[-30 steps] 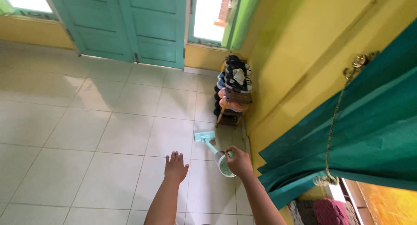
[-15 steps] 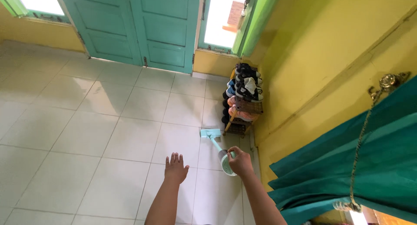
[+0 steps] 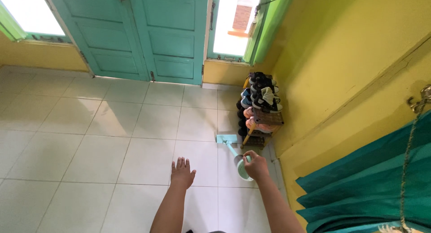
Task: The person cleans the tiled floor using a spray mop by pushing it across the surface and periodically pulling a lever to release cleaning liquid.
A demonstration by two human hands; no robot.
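Head view: a low wooden shoe rack point(image 3: 261, 120) stood against the yellow wall point(image 3: 341, 57) at the right, its slatted tiers filled with shoes, dark and white pairs on the upper tier and pinkish ones lower down; the bottom tier was too shadowed to read. The right hand point(image 3: 257, 165) formed a closed grip around the upper end of a pale mint mop point(image 3: 233, 150), whose thin straight handle ended in a round cap at the hand. The handle ran forward and down to a flat rectangular head, which lay on the floor point(image 3: 112, 143) just beside the foot of the rack. The left hand point(image 3: 182, 173) was held out flat, palm down, fingers spread wide, holding nothing, apart from the mop and above the floor. The floor consisted of large, glossy, off-white square tiles with thin grout lines, showing soft reflections of daylight. At the far side stood teal panelled double doors point(image 3: 148, 35), shut, with a bright window point(image 3: 233, 22) to their right framed in green. A heavy teal curtain point(image 3: 377, 188) hung in folds at the lower right, with a twisted cord point(image 3: 406, 170) running down across it.
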